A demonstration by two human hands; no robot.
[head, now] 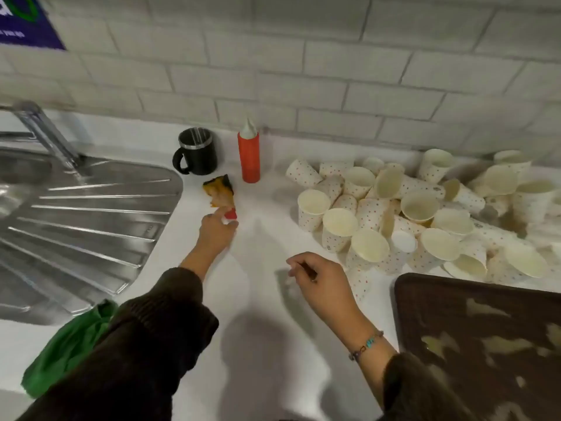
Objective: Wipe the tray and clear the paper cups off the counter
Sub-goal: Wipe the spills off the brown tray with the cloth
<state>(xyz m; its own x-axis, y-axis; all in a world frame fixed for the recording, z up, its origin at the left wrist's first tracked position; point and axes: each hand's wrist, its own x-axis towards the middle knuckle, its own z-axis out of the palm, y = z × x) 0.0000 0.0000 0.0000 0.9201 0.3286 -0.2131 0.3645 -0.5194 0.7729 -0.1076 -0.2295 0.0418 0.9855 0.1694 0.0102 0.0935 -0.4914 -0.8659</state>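
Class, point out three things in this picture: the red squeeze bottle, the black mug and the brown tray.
red squeeze bottle (249, 159), head view, middle of its red body.
black mug (198, 154), head view, its outer side wall.
brown tray (431, 302), head view, bare patch near its far-left corner.

Left hand (217, 227) reaches forward; right hand (318, 279) hovers, loosely curled.

The brown tray (473, 344) runs off the right and bottom edges; the blurred left hand (217, 227) perhaps touches something red.
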